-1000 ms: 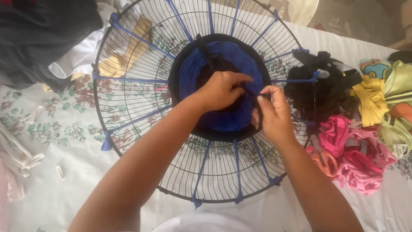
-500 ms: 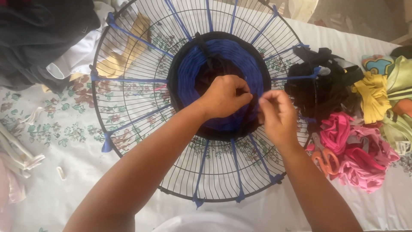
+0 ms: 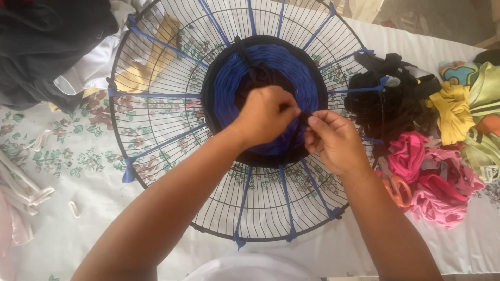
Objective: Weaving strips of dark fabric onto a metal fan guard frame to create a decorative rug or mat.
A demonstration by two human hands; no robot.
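Observation:
A round black wire fan guard lies flat on a floral cloth. Blue fabric strips run out from its hub like spokes. A woven disc of blue and black fabric strips fills the middle. My left hand rests on the disc's right side, fingers closed on a black fabric strip. My right hand sits just beside it, thumb and fingers pinching the same black strip at the disc's edge.
Heaps of black, yellow and pink fabric strips lie at the right, with orange-handled scissors among them. Dark clothing is piled at the top left. White scraps lie at the left edge.
Both hands have shifted slightly left and down along the disc's right edge, and the thumbs have drawn closer together on the black strip.

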